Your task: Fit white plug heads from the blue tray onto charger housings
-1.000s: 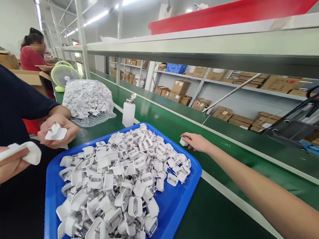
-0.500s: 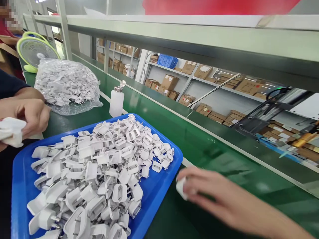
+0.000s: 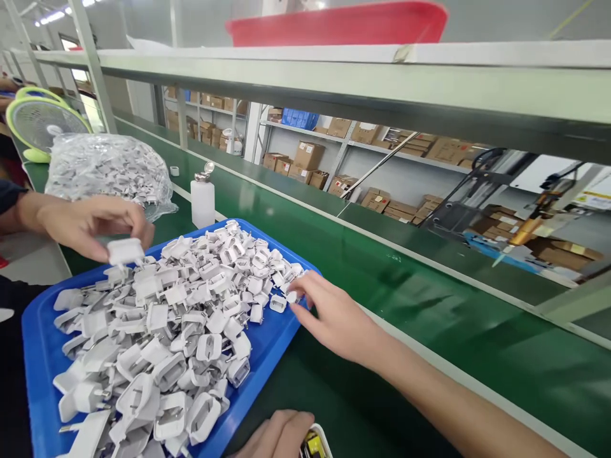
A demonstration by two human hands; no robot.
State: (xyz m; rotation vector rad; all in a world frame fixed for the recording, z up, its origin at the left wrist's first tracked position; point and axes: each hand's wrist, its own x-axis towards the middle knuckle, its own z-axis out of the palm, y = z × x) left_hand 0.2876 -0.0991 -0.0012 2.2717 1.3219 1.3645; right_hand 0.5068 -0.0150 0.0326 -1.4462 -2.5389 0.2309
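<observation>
A blue tray [image 3: 281,334] holds a heap of several white plug adapters [image 3: 191,318]. My right hand [image 3: 334,315] reaches in from the lower right to the tray's right rim, thumb and forefinger pinched on one small white plug [image 3: 291,296]. My left hand [image 3: 277,436] shows only in part at the bottom edge, curled beside a small white object with a yellow and black inside [image 3: 315,443]. A co-worker's hand [image 3: 90,222] at the left holds a white plug [image 3: 125,251] over the tray's far corner.
A white pump bottle [image 3: 203,200] stands behind the tray. A clear bag of plugs [image 3: 107,168] and a green desk fan [image 3: 35,121] lie further left. The green conveyor belt [image 3: 429,299] runs along the right. A red tub [image 3: 344,25] sits on the overhead shelf.
My right hand has come back from the belt to the tray's right rim and pinched a plug. My left hand has come into view at the bottom. The co-worker's hand now holds a plug over the tray.
</observation>
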